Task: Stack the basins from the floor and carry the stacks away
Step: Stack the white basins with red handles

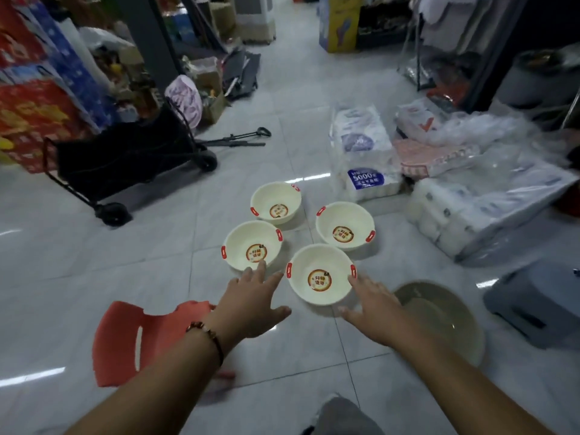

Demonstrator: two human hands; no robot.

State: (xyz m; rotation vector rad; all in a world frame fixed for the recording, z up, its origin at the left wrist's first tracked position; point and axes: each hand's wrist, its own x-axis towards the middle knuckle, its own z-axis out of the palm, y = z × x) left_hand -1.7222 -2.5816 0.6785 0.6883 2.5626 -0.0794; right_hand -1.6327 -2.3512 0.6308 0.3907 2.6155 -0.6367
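Four cream basins on glossy tile floor (157,246); nearest basin (320,274) sits between both hands. Left hand (254,306) and right hand (373,306) fingers spread wide, holding nothing. Black cart (125,158) left, tissue packs (361,152) right.

Four basins on the floor (157,271) in a diamond: nearest basin (320,274) between left hand (251,304) and right hand (375,309), left basin (252,244), right basin (344,226), far basin (276,201); trolley (125,164) beyond-left, tissue packs (364,152) beyond-right.
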